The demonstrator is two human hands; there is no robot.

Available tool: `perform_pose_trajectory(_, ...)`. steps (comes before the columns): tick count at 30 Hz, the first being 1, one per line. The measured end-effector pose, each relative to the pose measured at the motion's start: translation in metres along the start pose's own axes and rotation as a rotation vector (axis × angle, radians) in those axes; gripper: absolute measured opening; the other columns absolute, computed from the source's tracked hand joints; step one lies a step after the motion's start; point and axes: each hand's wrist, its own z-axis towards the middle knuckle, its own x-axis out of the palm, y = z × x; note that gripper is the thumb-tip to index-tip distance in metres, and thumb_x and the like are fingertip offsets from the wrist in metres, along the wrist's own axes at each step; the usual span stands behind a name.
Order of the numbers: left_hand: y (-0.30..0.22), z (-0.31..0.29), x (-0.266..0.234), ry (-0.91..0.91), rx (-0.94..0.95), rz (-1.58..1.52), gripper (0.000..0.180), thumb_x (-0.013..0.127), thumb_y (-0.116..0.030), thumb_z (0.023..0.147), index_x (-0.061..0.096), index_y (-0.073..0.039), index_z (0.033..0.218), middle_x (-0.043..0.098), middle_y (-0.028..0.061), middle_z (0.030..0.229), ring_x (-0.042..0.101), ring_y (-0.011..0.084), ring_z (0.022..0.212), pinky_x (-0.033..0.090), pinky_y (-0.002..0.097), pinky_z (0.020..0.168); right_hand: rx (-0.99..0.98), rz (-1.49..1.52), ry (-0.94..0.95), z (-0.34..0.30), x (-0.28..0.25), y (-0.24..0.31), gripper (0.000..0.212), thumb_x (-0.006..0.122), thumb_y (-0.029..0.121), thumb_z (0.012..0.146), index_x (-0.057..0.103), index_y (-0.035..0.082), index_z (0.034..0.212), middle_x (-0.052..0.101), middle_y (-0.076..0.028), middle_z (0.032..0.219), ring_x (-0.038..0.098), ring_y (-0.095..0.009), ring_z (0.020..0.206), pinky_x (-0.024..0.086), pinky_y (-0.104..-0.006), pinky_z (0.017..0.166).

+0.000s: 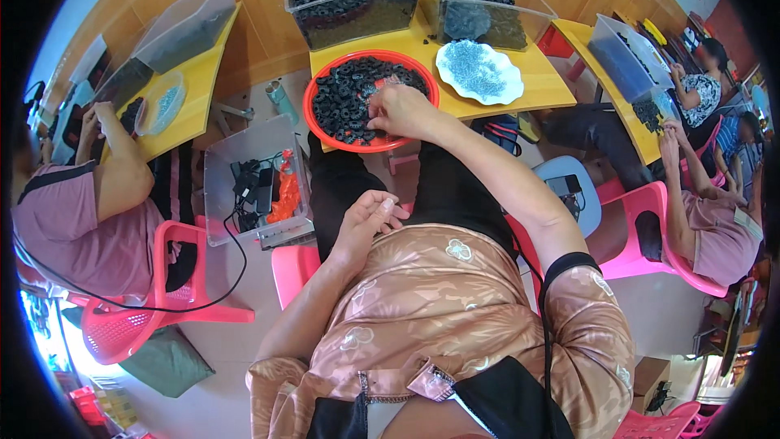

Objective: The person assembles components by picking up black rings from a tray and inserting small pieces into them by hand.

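A round red basin (308,114) full of small black ring-shaped parts (341,102) sits at the near edge of the yellow table. My right hand (404,111) reaches into its right side, fingers bent down among the parts; whatever they grip is too small to make out. Some pale bits glint beside these fingers. My left hand (370,223) is held low before my waist, with its thumb pressed to curled fingers that hide anything inside. Right of the basin lies a white scalloped dish (512,85) of tiny see-through bluish pieces (471,69).
Two see-through bins (357,20) (487,28) of black parts stand at the table's back. A plastic box (215,195) with cables and an orange bag sits on the floor at left. Co-workers sit at both sides on pink chairs (162,276). A blue stool (581,175) holds a phone.
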Motion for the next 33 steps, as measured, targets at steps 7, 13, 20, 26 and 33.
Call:
perform_pose_trajectory(7,-0.012,-0.006,0.002,-0.082,0.032,-0.037,0.023,0.051,-0.024,0.098,0.054,-0.004,0.11,0.066,0.0097,0.096,0.058,0.0105,0.079,0.045,0.0225,0.07,0.29,0.506,-0.026,-0.003,-0.005,-0.006,0.016,0.066,0.017,0.087,0.068,0.001,0.089,0.069,-0.007,0.08,0.067,-0.014,0.075,0.053,-0.0294,0.066)
perform_pose_trajectory(13,-0.056,0.014,0.002,-0.16,0.121,-0.019,0.023,0.054,-0.022,0.097,0.052,-0.006,0.113,0.066,0.01,0.1,0.062,0.011,0.078,0.047,0.0215,0.067,0.419,1.237,-0.092,-0.036,-0.033,0.009,0.018,0.066,0.018,0.089,0.069,0.003,0.099,0.068,-0.002,0.084,0.057,-0.006,0.068,0.044,-0.0213,0.058)
perform_pose_trajectory(20,-0.082,0.095,0.02,-0.156,0.3,0.017,0.02,0.055,-0.024,0.097,0.055,-0.006,0.106,0.067,0.0063,0.092,0.062,0.0088,0.075,0.045,0.0205,0.064,0.369,1.332,-0.309,-0.047,-0.038,0.029,0.018,0.069,0.017,0.088,0.07,0.004,0.101,0.066,0.0,0.082,0.051,-0.004,0.064,0.039,-0.0191,0.056)
perform_pose_trajectory(26,-0.082,0.11,0.016,-0.216,0.477,0.104,0.011,0.055,-0.016,0.096,0.057,-0.005,0.096,0.064,0.0021,0.08,0.058,0.0068,0.07,0.044,0.0195,0.061,0.354,1.257,-0.288,-0.048,-0.043,0.027,0.02,0.064,0.02,0.091,0.07,0.004,0.102,0.064,0.001,0.079,0.051,-0.004,0.064,0.04,-0.0187,0.056)
perform_pose_trajectory(33,-0.089,0.102,0.024,-0.422,0.69,0.562,0.007,0.061,-0.004,0.088,0.06,-0.002,0.094,0.061,0.0057,0.082,0.059,0.0104,0.069,0.047,0.0254,0.061,0.285,0.996,-0.199,-0.047,-0.044,0.014,0.023,0.057,0.026,0.096,0.068,0.006,0.091,0.061,0.004,0.074,0.046,-0.002,0.06,0.035,-0.0185,0.053)
